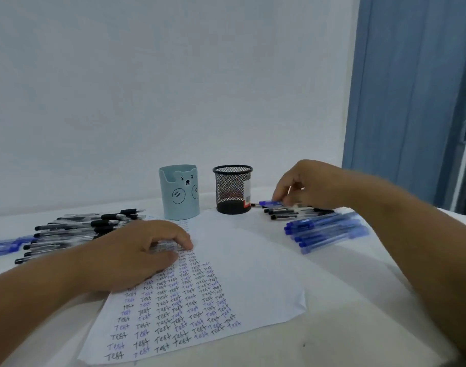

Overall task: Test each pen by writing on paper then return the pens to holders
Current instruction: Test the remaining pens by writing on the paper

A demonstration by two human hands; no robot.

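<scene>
We cannot count the black pens (78, 229) heaped at the left of the frame: they overlap, and our left hand (136, 256) hides their near ends. Behind our right hand (310, 188), a smaller row of black pens (284, 213) is partly covered too. Five or so blue pens (324, 233) lie at the right. The right hand's grip pinches one blue pen (270, 203) just right of the mesh holder (232, 189). The left hand lies relaxed on the paper (240, 274), holding nothing. Two holders stand mid-frame: the mesh one and a bear holder (179, 192).
</scene>
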